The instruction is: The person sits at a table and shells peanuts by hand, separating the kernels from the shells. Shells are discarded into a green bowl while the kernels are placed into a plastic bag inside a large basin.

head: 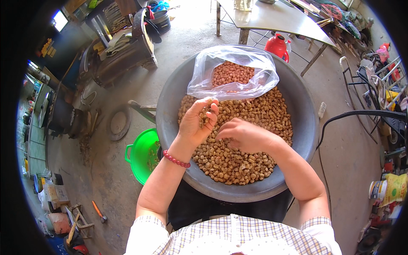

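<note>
A large grey metal basin [299, 95] holds a heap of unshelled peanuts [236, 169]. At the basin's far side, on top of the heap, lies an open clear plastic bag [200, 76] with shelled reddish peanuts [233, 73] inside. My left hand [198, 120], with a red bead bracelet [176, 160] at its wrist, is raised over the left part of the heap, its fingers curled around several peanuts or shells. Close to its right, my right hand [244, 135] is low over the heap with bent fingers, slightly blurred; whether anything is between its fingertips cannot be told.
A bright green plastic basin [142, 172] with shell bits stands on the floor left of the grey basin. Beyond are a table [271, 20] and a red thermos-like container [275, 44]. A black cable [357, 112] runs to the basin's right side. A hammer [99, 212] lies at lower left.
</note>
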The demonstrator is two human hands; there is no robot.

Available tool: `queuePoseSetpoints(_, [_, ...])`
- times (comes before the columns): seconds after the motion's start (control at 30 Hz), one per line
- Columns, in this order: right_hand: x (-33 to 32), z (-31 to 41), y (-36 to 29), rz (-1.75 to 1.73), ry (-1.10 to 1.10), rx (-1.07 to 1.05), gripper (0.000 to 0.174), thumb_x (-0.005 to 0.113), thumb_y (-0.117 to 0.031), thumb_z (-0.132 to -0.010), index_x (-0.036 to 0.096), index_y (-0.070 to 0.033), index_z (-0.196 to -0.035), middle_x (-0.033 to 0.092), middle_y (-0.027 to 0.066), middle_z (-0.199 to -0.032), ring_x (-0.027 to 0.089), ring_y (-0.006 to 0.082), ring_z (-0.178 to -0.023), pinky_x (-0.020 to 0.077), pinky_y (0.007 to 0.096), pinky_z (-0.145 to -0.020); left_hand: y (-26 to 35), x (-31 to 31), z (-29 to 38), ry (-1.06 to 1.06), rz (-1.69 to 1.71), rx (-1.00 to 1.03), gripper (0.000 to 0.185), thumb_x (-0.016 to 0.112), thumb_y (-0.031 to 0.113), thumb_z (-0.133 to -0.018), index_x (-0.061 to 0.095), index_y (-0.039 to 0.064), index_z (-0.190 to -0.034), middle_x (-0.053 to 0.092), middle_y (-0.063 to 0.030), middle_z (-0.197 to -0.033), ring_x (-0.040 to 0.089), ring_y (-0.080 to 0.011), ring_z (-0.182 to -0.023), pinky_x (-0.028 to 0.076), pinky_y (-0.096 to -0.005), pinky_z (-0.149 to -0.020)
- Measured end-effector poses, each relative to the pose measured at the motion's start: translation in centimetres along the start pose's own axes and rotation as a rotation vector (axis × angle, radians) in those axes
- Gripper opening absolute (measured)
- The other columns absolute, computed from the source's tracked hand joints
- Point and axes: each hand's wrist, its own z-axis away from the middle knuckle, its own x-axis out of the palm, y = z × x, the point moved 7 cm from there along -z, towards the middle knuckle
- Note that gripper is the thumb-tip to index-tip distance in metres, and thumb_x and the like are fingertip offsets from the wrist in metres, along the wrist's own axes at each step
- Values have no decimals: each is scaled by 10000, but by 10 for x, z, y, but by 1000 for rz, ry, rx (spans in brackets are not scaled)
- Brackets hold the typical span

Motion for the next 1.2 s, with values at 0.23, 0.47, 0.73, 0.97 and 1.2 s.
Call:
queuePoseSetpoints(0.23, [-7,21,37,232,-230,384,161,717,-63,-692,742,-167,-812,645,11,-990,555,236,-1065,427,431,-942,2,-4,-2,8,141,-8,204,471,23,-867,569,-49,-1030,599,-137,-961,614,-228,-876,541,-252,-642])
queuePoseSetpoints(0.47, [-28,14,29,233,77,287,194,705,-63,-722,703,-92,-914,660,82,-917,608,277,-953,496,387,-837,14,-12,-4,125,205,110,146,494,71,-896,592,-32,-928,600,-128,-944,616,-234,-875,546,-259,-648])
queuePoseSetpoints(0.73, [29,12,-21,-7,-404,-107,222,742,-173,-682,737,-125,-899,647,93,-1014,574,265,-1026,466,372,-880,11,-14,-5,46,242,16,167,534,165,-942,567,10,-888,568,-88,-880,573,-157,-745,407,-194,-467])
queuePoseSetpoints(0.97, [-20,45,55,488,-427,752,174,721,-146,-682,751,-160,-853,706,65,-831,683,246,-813,547,385,-707,13,-16,-3,74,205,21,158,536,159,-933,575,8,-905,568,-89,-864,556,-154,-708,353,-183,-408])
queuePoseSetpoints(1.2, [-57,43,58,315,148,603,172,652,-55,-748,717,-120,-894,691,93,-859,661,277,-853,529,382,-772,11,-16,-4,179,209,61,156,522,138,-932,583,-5,-925,579,-92,-877,587,-170,-750,393,-200,-460])
